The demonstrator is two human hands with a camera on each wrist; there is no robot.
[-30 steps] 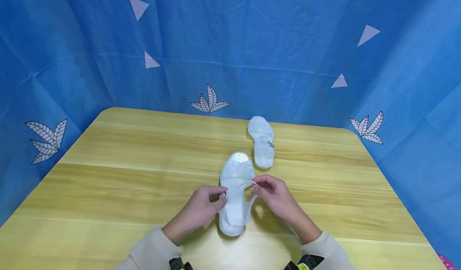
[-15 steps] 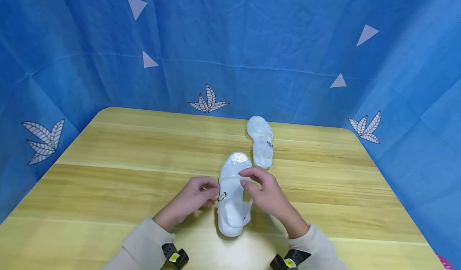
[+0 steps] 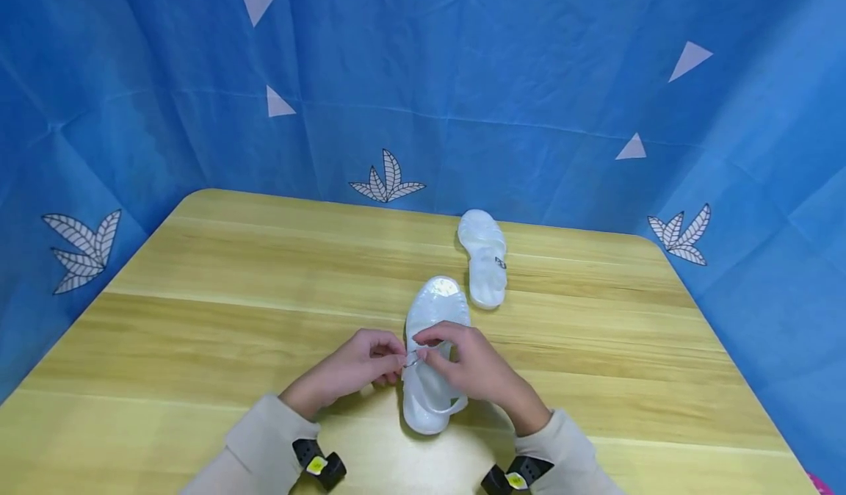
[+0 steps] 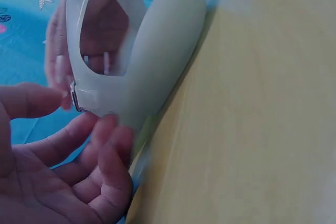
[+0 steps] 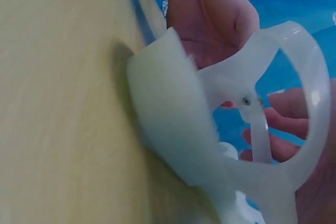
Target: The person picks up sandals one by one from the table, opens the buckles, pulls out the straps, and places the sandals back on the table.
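A translucent white sandal (image 3: 436,305) lies on the table, toe pointing away from me. My left hand (image 3: 362,366) is at its left side, thumb and fingers pinching around the small metal buckle (image 4: 74,97). From the right, my right hand (image 3: 474,363) reaches over the sandal. Its thumb and index finger pinch the narrow ankle strap (image 5: 261,139) close to the buckle; the strap's tip is mostly hidden by the fingers. The heel strap (image 5: 317,95) loops up at the back, nearest to me.
A second white sandal (image 3: 482,249) with a buckle lies beyond the first, slightly right. Both are on a wooden table (image 3: 264,275) with rounded far corners. A blue patterned cloth (image 3: 529,76) hangs behind it. Both wrists wear black straps with small devices.
My right hand has moved left from the sandal's right side across to the buckle, bringing the strap over. My left hand drew off the buckle briefly and is back at it. The far sandal stays put.
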